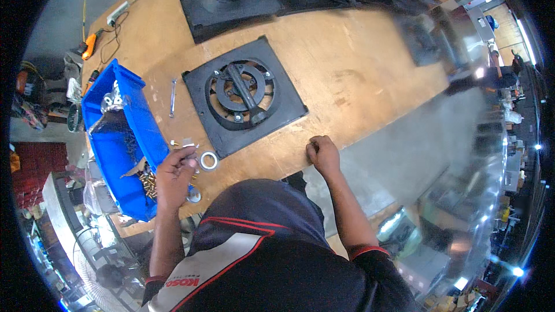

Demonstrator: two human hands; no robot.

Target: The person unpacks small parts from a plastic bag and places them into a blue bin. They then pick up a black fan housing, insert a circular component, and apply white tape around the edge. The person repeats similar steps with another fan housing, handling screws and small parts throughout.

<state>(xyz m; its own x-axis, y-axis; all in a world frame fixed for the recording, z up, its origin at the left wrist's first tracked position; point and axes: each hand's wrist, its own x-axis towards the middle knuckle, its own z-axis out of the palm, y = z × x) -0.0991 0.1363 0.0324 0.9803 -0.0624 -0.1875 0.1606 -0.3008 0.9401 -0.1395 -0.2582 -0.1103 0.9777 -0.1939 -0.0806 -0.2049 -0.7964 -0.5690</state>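
Note:
My left hand (175, 174) is at the near left of the table, between a blue bin and a roll of white tape (208, 161). Its thumb and fingers are pinched together; what they hold, if anything, is too small to make out. A few small fittings (174, 143) lie just beyond it. My right hand (325, 156) rests curled at the table's near edge, its palm hidden. Between and beyond my hands lies a square black plate (283, 99) with a round slotted opening and a dark bar across it. To its left is a wrench (173, 98).
The blue bin (151, 118) holds brass-coloured fittings (148, 185) and other small parts. More black plate assemblies (228, 8) line the table's far side. An orange tool (89, 46) and a white power strip (118, 13) sit at the far left. A fan (95, 260) stands below left.

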